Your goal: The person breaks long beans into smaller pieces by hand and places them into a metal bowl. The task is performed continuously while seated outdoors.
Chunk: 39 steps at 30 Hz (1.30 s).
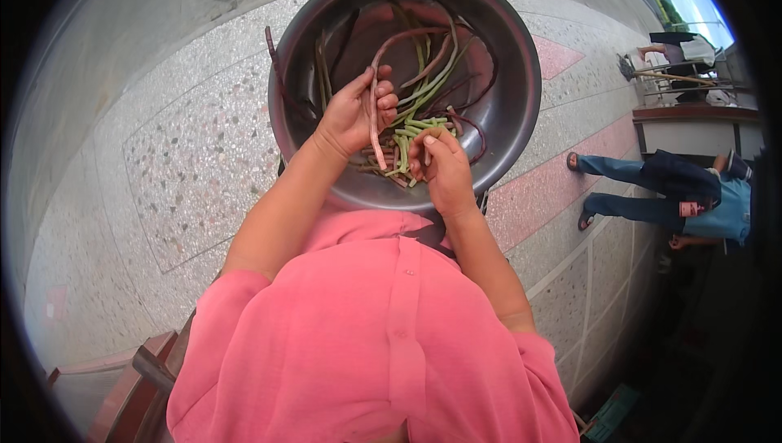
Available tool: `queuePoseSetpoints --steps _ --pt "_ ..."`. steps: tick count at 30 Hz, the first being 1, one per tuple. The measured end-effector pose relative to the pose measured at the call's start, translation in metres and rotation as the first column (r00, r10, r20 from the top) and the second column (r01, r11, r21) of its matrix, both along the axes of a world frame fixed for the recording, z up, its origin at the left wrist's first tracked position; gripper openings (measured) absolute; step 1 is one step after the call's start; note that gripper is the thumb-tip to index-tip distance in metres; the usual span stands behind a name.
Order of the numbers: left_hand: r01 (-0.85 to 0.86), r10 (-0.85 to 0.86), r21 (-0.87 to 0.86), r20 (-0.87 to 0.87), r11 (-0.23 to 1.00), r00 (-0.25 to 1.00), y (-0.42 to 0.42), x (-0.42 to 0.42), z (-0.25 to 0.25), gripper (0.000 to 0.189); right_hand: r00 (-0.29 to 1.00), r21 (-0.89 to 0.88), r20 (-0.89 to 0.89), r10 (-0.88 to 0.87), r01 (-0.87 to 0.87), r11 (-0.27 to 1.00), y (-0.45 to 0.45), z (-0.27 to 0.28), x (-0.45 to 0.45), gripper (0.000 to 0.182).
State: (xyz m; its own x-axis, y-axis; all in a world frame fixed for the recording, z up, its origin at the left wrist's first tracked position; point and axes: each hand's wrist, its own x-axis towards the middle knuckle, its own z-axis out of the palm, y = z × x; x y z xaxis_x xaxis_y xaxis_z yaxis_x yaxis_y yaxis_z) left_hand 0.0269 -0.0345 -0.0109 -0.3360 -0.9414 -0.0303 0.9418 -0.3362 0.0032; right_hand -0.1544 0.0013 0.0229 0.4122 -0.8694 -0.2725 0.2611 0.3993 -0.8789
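Note:
My left hand (pixel 357 110) grips a long reddish yardlong bean (pixel 377 131), whose far part loops up and over to the right above a wide metal basin (pixel 526 86). My right hand (pixel 449 168) is lower and to the right, its fingers curled around what looks like a short bean piece (pixel 427 157). Beneath both hands, short green and reddish bean pieces (pixel 400 156) lie heaped in the near part of the basin. Whole green and purple beans (pixel 437 82) lie beyond them. One dark purple bean (pixel 272 55) sticks out over the left rim.
Terrazzo floor (pixel 195 144) surrounds the basin. Off to the right stands a person in a blue shirt and dark trousers (pixel 647 192), near a counter (pixel 690 131). Part of a wooden seat (pixel 156 370) shows at lower left. A green crate-like object (pixel 613 412) is at lower right.

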Motion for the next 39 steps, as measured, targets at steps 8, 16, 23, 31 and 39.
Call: queuePoseSetpoints --steps 8,16,23,31,39 --pt "0.004 0.025 -0.117 0.239 0.993 0.971 0.004 -0.008 -0.005 0.025 0.930 0.062 -0.255 0.263 -0.256 0.965 0.007 -0.001 0.020 0.024" --pt "-0.079 0.114 -0.088 0.548 0.993 0.829 0.004 -0.008 -0.003 0.025 0.964 -0.039 -0.199 0.176 -0.187 0.982 0.005 -0.011 0.012 0.025" --pt "-0.121 0.086 0.037 0.505 0.992 0.859 0.003 -0.008 -0.010 0.020 0.859 -0.477 -0.488 0.155 -0.411 0.777 0.009 0.011 0.018 0.020" --pt "0.023 -0.003 -0.048 0.371 0.999 0.929 0.004 -0.001 0.002 0.027 0.991 -0.100 -0.036 0.131 -0.134 0.986 0.008 0.010 0.013 0.017" --pt "0.105 -0.007 -0.132 0.590 0.986 0.808 0.011 -0.013 0.001 0.030 0.995 0.090 -0.004 0.100 -0.099 0.991 0.007 0.000 0.015 0.029"
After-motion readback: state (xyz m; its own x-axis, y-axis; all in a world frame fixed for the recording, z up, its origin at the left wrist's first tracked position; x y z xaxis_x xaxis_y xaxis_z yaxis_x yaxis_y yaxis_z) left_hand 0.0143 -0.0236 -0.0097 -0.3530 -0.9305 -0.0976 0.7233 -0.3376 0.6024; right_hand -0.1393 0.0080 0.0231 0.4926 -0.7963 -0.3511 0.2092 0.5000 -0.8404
